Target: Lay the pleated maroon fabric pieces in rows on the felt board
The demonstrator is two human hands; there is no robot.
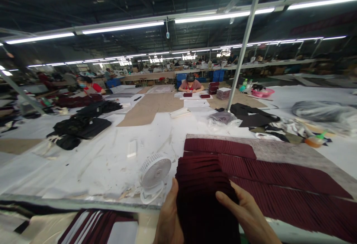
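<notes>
A thick stack of dark maroon fabric pieces (205, 192) stands in front of me, held between both hands. My left hand (169, 212) grips its left side, with the thumb along the edge. On the right side, my right hand (242, 208) is closed on the stack, its thumb lying across the near face. Most of the other fingers are hidden behind the fabric. Just beyond, rows of overlapping maroon fabric pieces (275, 173) lie fanned out on a greyish sheet (304, 153) on the table. A small white fan (155, 173) stands left of the stack.
Dark garments (80, 125) lie on the white table (95, 169) at left. A metal pole (245, 43) rises at right, near black fabric (251, 114) and a pink basin (262, 93). Across the table sits a co-worker (191, 84). Striped maroon and white pieces (92, 227) lie below the near edge.
</notes>
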